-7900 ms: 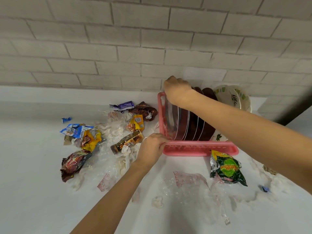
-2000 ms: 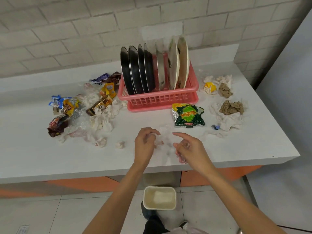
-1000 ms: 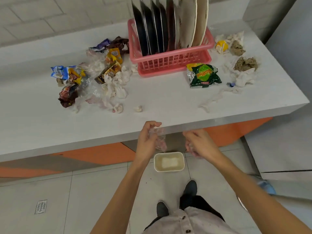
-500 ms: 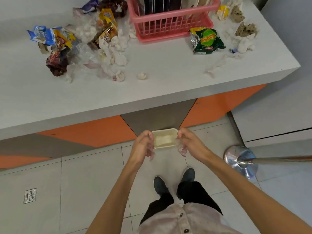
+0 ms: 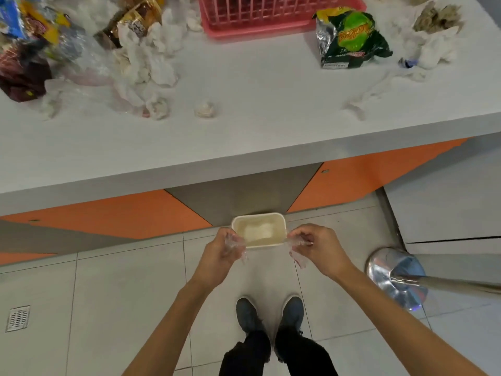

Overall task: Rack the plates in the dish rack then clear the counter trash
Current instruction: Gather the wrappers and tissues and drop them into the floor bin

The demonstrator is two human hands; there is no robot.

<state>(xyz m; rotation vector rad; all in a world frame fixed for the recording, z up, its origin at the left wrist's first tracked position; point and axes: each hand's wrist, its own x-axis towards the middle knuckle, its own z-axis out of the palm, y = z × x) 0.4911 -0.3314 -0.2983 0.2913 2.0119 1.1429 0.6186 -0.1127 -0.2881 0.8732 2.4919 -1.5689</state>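
Note:
My left hand (image 5: 218, 255) grips a crumpled piece of clear plastic wrap (image 5: 235, 245) just left of a small cream bin (image 5: 259, 232) on the floor. On the bin's right side my right hand (image 5: 318, 249) pinches another bit of clear plastic (image 5: 297, 249). Both hands hover over the bin's rim, below the white counter (image 5: 257, 126). The pink dish rack (image 5: 271, 17) shows only its lower edge at the top; its plates are out of frame. Crumpled tissues (image 5: 151, 58), snack wrappers (image 5: 29, 36) and a green chip bag (image 5: 349, 39) lie on the counter.
More tissue and brown paper scraps (image 5: 431, 31) lie at the counter's right end. A chrome post base (image 5: 395, 278) stands on the tile floor to my right. My two shoes (image 5: 271, 316) are below the bin. A floor drain (image 5: 17, 318) is at far left.
I took clear plastic off the counter's front with both hands and brought it down to the floor bin. The view has tilted down, leaving the racked plates out of sight.

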